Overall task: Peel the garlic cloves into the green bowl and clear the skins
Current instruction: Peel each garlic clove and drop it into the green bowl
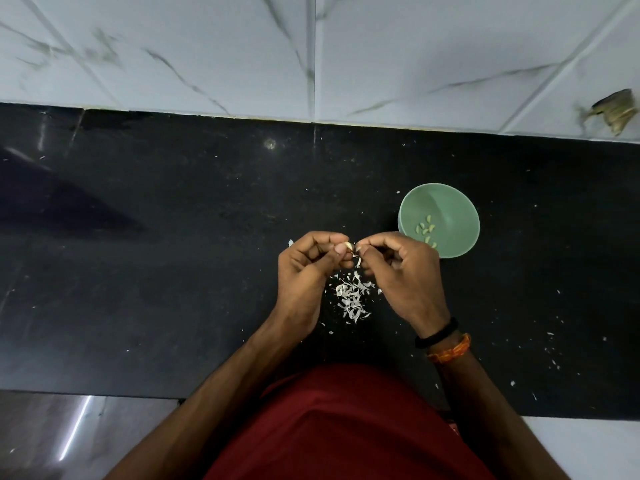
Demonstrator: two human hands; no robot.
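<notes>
Now both hands' fingers pinch one garlic clove [348, 246], lying roughly left-right between left hand [304, 271] and right hand [401, 271].

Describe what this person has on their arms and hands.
Both forearms are bare, with no sleeves reaching them and no gloves on either hand. The right wrist carries two bands: a black band nearer the right hand, and an orange braided thread just behind it. The left hand and its wrist show nothing worn.
</notes>
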